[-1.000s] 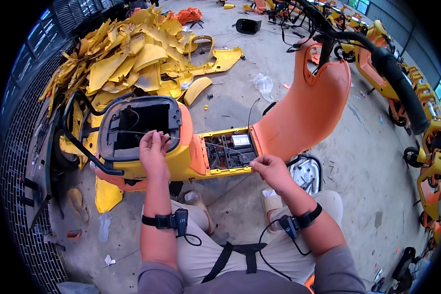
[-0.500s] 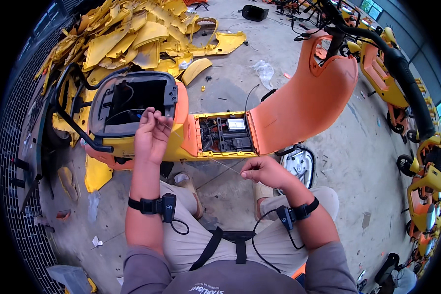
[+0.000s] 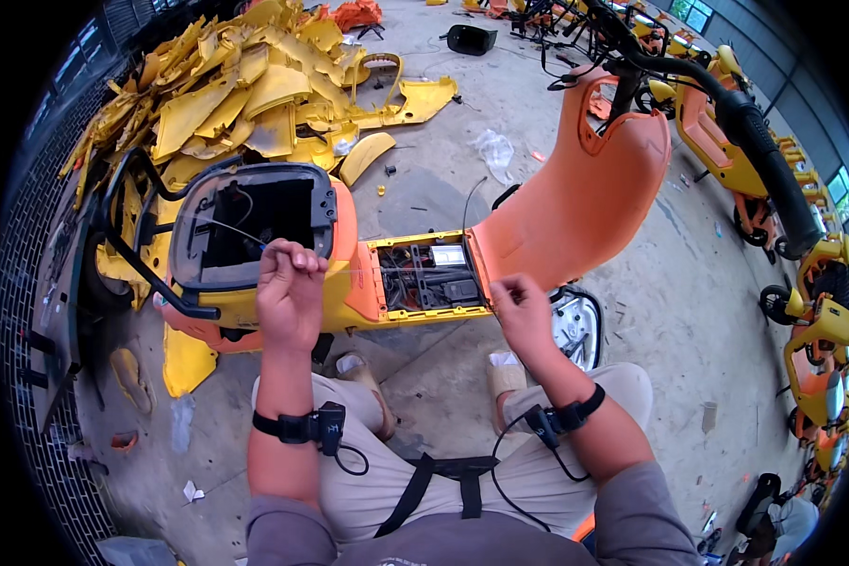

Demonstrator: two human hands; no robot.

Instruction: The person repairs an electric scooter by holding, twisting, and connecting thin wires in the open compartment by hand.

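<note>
My left hand [image 3: 290, 294] is raised at the near right edge of the black seat opening [image 3: 255, 226] of an orange and yellow scooter. Its fingertips pinch a thin, pale wire [image 3: 224, 225], which reaches back over the opening. To the right of these fingers the strand runs on faintly, across the open floorboard compartment [image 3: 429, 274], toward my right hand [image 3: 524, 316]. That hand is closed in a pinch on the strand, just above the compartment's near right corner. Dark cables and a silver box [image 3: 447, 255] lie inside the compartment.
The orange front shield [image 3: 575, 189] and black handlebar grip [image 3: 774, 160] rise at the right. A heap of yellow panels [image 3: 245, 90] lies at far left. A round silver part [image 3: 575, 325] sits on the floor beyond my right knee. More scooters [image 3: 816, 330] line the right side.
My right hand has moved up and slightly right, to the compartment's corner, with the strand. My left hand has come slightly lower in view, still pinching. The view has shifted a little.
</note>
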